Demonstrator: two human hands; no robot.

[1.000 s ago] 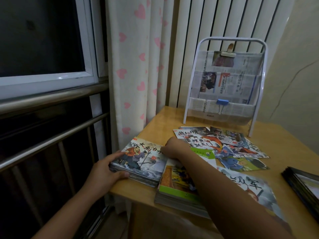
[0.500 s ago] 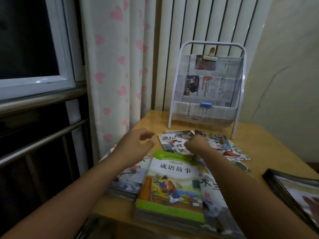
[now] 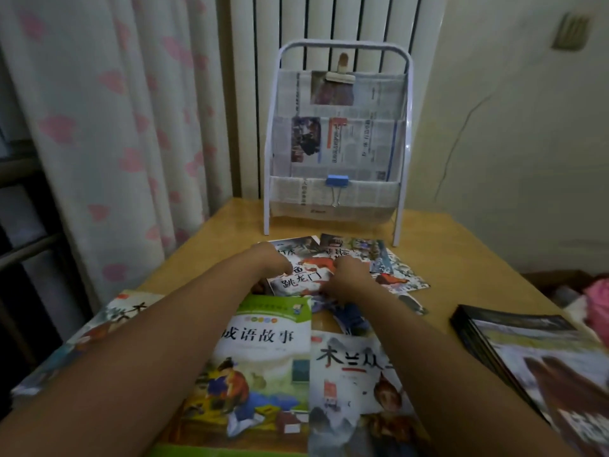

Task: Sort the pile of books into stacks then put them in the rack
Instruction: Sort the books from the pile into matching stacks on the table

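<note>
Thin picture books lie spread on the wooden table in front of a white rack lined with newspaper. Both my hands are on the topmost one, a red-fish book. My left hand curls over its left edge and my right hand curls over its right edge. Nearer to me sits a stack topped by a green-bordered book. Another stack lies under my left forearm, and a white-covered book lies beside my right forearm.
A dark stack of books sits at the table's right edge. A heart-print curtain hangs at the left, a radiator stands behind the rack. A blue binder clip and a wooden clip hold the newspaper.
My left hand has left the left stack and moved forward to the red-fish book. My right hand stayed at that book. The view has shifted right and closer.
</note>
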